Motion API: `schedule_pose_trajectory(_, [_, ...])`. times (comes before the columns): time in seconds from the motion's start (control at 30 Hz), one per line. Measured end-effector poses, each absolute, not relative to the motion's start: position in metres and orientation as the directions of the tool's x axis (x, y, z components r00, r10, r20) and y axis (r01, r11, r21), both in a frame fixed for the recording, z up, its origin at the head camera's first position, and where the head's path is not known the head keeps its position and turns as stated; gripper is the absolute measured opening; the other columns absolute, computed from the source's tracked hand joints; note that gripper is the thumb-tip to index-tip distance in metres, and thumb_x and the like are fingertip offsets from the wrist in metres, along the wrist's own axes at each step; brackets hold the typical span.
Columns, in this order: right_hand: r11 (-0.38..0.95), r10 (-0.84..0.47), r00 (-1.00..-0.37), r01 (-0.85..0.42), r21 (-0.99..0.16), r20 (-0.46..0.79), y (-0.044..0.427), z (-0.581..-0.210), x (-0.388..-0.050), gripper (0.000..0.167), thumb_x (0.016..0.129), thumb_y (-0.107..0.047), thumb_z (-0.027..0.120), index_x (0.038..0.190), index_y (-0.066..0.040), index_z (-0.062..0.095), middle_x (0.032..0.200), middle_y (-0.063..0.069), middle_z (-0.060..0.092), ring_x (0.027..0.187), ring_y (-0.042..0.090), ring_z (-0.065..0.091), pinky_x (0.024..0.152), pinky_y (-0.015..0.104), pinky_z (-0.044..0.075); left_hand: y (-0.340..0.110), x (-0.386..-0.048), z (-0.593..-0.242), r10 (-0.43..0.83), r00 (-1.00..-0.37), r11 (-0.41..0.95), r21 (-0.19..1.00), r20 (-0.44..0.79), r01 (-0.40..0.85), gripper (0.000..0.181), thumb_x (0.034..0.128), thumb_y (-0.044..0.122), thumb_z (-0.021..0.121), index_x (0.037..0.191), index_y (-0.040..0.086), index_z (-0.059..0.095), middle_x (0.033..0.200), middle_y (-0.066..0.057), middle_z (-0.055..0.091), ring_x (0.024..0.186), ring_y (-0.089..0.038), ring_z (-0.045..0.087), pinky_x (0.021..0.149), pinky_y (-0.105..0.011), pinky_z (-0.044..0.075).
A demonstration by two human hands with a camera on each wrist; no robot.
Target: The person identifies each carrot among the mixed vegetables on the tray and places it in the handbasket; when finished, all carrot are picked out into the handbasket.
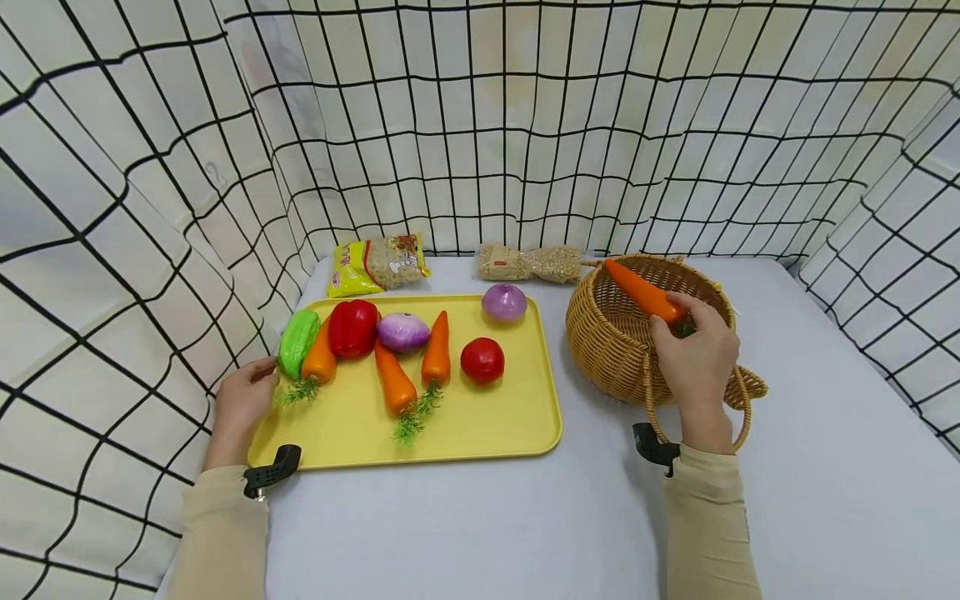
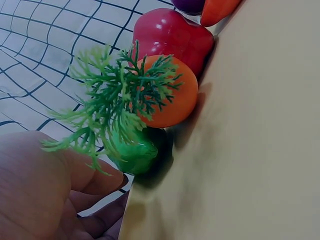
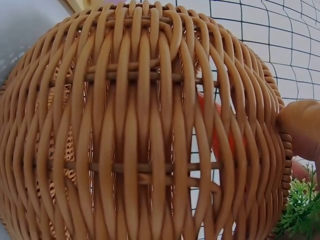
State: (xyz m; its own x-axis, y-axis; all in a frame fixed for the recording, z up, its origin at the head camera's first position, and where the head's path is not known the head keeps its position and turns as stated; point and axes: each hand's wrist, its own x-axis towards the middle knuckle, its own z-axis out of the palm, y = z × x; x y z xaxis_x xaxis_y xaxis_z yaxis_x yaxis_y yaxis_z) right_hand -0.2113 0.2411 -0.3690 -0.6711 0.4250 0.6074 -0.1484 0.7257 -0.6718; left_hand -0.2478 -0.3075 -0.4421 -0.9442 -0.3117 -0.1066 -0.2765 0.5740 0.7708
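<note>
My right hand (image 1: pixel 697 350) pinches an orange toy carrot (image 1: pixel 643 292) over the mouth of a wicker basket (image 1: pixel 611 358). The carrot slants, its tip up and left; its green leaves (image 3: pixel 300 207) hang below the fingers. Through the weave in the right wrist view, orange shows. At the left rim of a yellow tray (image 1: pixel 480 429), my left hand (image 1: pixel 243 404) grips the edge, beside a green vegetable (image 1: pixel 298 342). A carrot (image 1: pixel 320 357), a red bell pepper (image 1: pixel 354 329), a purple onion (image 1: pixel 403 332), two more carrots, a tomato (image 1: pixel 482 361) and another onion (image 1: pixel 504 302) lie on the tray.
Behind the tray lie a yellow snack-like bag (image 1: pixel 378 264) and a clear bag of grains (image 1: pixel 528 262). Black netting (image 1: pixel 502 133) over white cloth encloses the back and sides. The basket's handle loops (image 1: pixel 742 408) hang towards the front. A white cloth covers the table (image 1: pixel 465 533).
</note>
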Motion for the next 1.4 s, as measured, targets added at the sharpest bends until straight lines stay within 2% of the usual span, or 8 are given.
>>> schedule_pose_trajectory(0.17, [0.710,0.433,-0.715,-0.104,-0.697,0.549,0.243,-0.364,-0.207,0.033,0.087,-0.015,0.069,0.119,-0.009,0.070,0.114,0.013,0.069,0.080,0.023,0.061,0.059,0.013,0.038,-0.306,-0.248,-0.444,-0.314,-0.942,0.555,0.782,-0.116,-0.282,0.049,0.1021,0.017,0.040,0.149,0.002,0.039,0.145,-0.026,0.043,0.134,-0.042,0.037,0.101,-0.050,0.038])
schedule_pose_trajectory(0.3, [0.700,0.433,-0.772,-0.037,-0.713,0.465,0.248,-0.353,-0.202,0.036,0.089,-0.020,0.068,0.123,-0.011,0.068,0.115,0.014,0.069,0.077,0.020,0.060,0.050,0.014,0.039,-0.305,-0.246,-0.443,-0.311,-0.944,0.554,0.786,-0.109,-0.273,0.049,0.1019,0.017,0.040,0.149,0.003,0.038,0.146,-0.026,0.042,0.134,-0.042,0.036,0.103,-0.052,0.037])
schedule_pose_trajectory(0.6, [0.745,0.369,-0.879,0.085,-0.661,0.303,0.262,-0.336,-0.197,0.043,0.091,-0.031,0.063,0.130,-0.011,0.064,0.112,0.020,0.068,0.092,0.031,0.054,0.069,0.034,0.035,-0.307,-0.245,-0.441,-0.307,-0.946,0.567,0.779,-0.103,-0.268,0.049,0.1015,0.017,0.038,0.149,0.002,0.039,0.145,-0.026,0.044,0.132,-0.042,0.038,0.099,-0.050,0.039])
schedule_pose_trajectory(0.87, [0.782,0.304,-0.910,0.070,-0.619,0.282,0.257,-0.338,-0.201,0.042,0.091,-0.031,0.065,0.128,-0.011,0.065,0.114,0.019,0.067,0.073,0.026,0.048,0.058,0.032,0.035,-0.310,-0.244,-0.443,-0.312,-0.944,0.568,0.776,-0.104,-0.274,0.049,0.1023,0.019,0.039,0.148,0.001,0.039,0.145,-0.027,0.043,0.132,-0.043,0.038,0.100,-0.051,0.038])
schedule_pose_trajectory(1.07, [0.830,0.278,-0.920,0.085,-0.552,0.276,0.253,-0.343,-0.206,0.039,0.090,-0.031,0.066,0.124,-0.011,0.066,0.093,0.015,0.067,0.056,0.022,0.045,0.048,0.030,0.034,-0.310,-0.246,-0.445,-0.309,-0.946,0.564,0.782,-0.098,-0.266,0.049,0.1021,0.018,0.040,0.148,-0.001,0.038,0.144,-0.028,0.042,0.132,-0.044,0.038,0.101,-0.053,0.037])
schedule_pose_trajectory(1.13, [0.840,0.265,-0.928,0.089,-0.536,0.262,0.253,-0.344,-0.207,0.040,0.090,-0.033,0.066,0.124,-0.011,0.066,0.089,0.014,0.066,0.059,0.023,0.047,0.048,0.030,0.034,-0.310,-0.248,-0.445,-0.312,-0.945,0.570,0.777,-0.098,-0.269,0.049,0.1020,0.018,0.040,0.148,0.000,0.039,0.144,-0.028,0.043,0.132,-0.043,0.038,0.102,-0.053,0.037])
schedule_pose_trajectory(1.3, [0.852,0.234,-0.946,0.089,-0.515,0.223,0.253,-0.344,-0.211,0.046,0.090,-0.040,0.065,0.125,-0.009,0.065,0.101,0.017,0.069,0.075,0.028,0.054,0.055,0.031,0.038,-0.309,-0.249,-0.445,-0.318,-0.943,0.572,0.774,-0.097,-0.272,0.049,0.1018,0.018,0.039,0.148,0.001,0.039,0.144,-0.027,0.044,0.132,-0.042,0.038,0.102,-0.052,0.038])
schedule_pose_trajectory(1.4, [0.852,0.234,-0.946,0.088,-0.517,0.225,0.253,-0.343,-0.211,0.046,0.090,-0.040,0.066,0.125,-0.009,0.065,0.105,0.017,0.069,0.074,0.028,0.056,0.054,0.031,0.039,-0.309,-0.249,-0.443,-0.313,-0.945,0.569,0.780,-0.090,-0.262,0.049,0.1018,0.018,0.040,0.148,0.001,0.039,0.144,-0.028,0.043,0.133,-0.043,0.038,0.102,-0.052,0.038])
